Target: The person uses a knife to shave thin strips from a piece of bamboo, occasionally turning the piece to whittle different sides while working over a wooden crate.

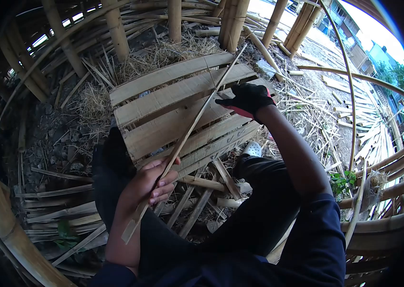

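My bare left hand (pixel 156 181) is wrapped round the lower part of a long, thin bamboo strip (pixel 197 118). The strip runs diagonally up and to the right, over a slatted wooden crate top (pixel 159 134). On my right hand (pixel 248 99) is a black glove with red on it. This hand is over the right side of the slats, to the right of the strip and apart from it, with thumb and a finger reaching left. Its other fingers look curled, and no object shows in it.
Upright bamboo poles (pixel 174 21) stand behind the crate. Straw and shavings (pixel 96 103) lie on the ground to the left, split bamboo pieces (pixel 369 129) to the right. A curved bamboo pole (pixel 6 210) borders the left side. A light clog (pixel 252 149) shows beyond my knee.
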A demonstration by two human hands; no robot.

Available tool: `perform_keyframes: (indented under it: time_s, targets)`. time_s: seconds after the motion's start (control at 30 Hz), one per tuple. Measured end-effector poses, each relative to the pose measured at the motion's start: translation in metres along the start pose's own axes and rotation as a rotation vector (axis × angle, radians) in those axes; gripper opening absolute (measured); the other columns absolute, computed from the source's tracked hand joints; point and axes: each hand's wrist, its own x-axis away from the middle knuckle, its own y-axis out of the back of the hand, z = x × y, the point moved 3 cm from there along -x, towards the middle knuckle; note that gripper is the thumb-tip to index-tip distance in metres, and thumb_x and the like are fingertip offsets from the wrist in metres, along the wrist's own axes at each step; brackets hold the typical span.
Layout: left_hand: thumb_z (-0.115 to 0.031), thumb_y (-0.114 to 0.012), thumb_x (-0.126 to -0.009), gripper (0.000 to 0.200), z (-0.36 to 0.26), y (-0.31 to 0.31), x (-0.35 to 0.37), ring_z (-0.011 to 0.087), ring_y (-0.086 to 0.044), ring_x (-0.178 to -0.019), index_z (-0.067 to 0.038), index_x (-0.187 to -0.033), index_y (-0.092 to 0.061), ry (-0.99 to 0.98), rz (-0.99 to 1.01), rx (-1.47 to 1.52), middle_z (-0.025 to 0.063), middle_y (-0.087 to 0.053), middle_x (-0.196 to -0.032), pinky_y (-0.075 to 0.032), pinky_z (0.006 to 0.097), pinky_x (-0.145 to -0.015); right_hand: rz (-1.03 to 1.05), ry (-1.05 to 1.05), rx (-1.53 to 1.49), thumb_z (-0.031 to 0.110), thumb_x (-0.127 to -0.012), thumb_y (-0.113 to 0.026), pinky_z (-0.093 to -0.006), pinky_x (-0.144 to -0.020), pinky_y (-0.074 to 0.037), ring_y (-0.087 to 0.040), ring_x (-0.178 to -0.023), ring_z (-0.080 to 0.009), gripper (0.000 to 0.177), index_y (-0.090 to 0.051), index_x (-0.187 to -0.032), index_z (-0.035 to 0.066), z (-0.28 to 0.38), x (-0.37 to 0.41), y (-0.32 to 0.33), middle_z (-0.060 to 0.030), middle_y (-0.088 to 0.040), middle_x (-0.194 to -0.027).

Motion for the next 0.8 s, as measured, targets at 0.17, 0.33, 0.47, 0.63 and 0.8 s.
perform_keyframes:
  time_s: [0.17,0.33,0.47,0.63,0.8]
  targets:
    - [-0.019,-0.037,-0.108,0.021,0.001,-0.004,0.001,0.0037,-0.035,-0.034,-0.005,-0.119,-0.048,0.01,-0.026,-0.053,-0.0028,-0.037,-0.058,-0.032,0.0188,-0.026,-0.284,-0.019,-0.256,0.077,-0.086,-0.05,-0.0449,-0.087,-0.053,-0.068,-0.104,-0.0346,0.081,-0.059,-0.124,0.007,0.018,-0.007,0.003,-0.0184,-0.069,-0.111]
    - [-0.026,-0.035,-0.109,0.021,0.003,-0.006,0.002,0.0035,-0.034,-0.036,-0.009,-0.116,-0.046,0.027,0.025,-0.129,-0.0038,-0.034,-0.06,-0.034,0.0189,-0.03,-0.279,0.034,-0.278,0.064,-0.095,-0.043,-0.0455,-0.086,-0.053,-0.068,-0.099,-0.0343,0.059,-0.069,-0.108,0.011,0.024,-0.038,-0.019,-0.0149,-0.071,-0.104]
    - [-0.028,-0.034,-0.11,0.021,0.001,-0.005,0.003,0.0035,-0.033,-0.037,-0.01,-0.115,-0.045,0.017,0.046,-0.136,-0.0041,-0.033,-0.061,-0.034,0.0185,-0.031,-0.28,-0.022,-0.335,0.058,-0.098,-0.042,-0.0456,-0.083,-0.053,-0.068,-0.094,-0.0338,0.055,-0.074,-0.092,0.014,0.026,-0.04,-0.017,-0.0131,-0.072,-0.094]
    - [-0.028,-0.035,-0.11,0.022,-0.001,-0.005,0.006,0.003,-0.032,-0.037,-0.01,-0.115,-0.045,-0.002,0.042,-0.134,-0.0046,-0.033,-0.061,-0.034,0.0179,-0.03,-0.254,-0.081,-0.388,0.057,-0.097,-0.044,-0.0457,-0.082,-0.053,-0.068,-0.092,-0.0358,0.054,-0.075,-0.092,0.014,0.025,-0.044,-0.015,-0.0144,-0.072,-0.092]
    - [-0.025,-0.037,-0.109,0.022,0.0,-0.01,0.008,0.0015,-0.035,-0.034,-0.007,-0.117,-0.046,-0.022,-0.029,-0.146,-0.0051,-0.035,-0.057,-0.033,0.0168,-0.027,-0.355,-0.242,-0.809,0.055,-0.098,-0.048,-0.0412,-0.079,-0.054,-0.071,-0.077,-0.0292,0.054,-0.074,-0.092,0.008,0.013,-0.056,-0.026,-0.0148,-0.072,-0.086]
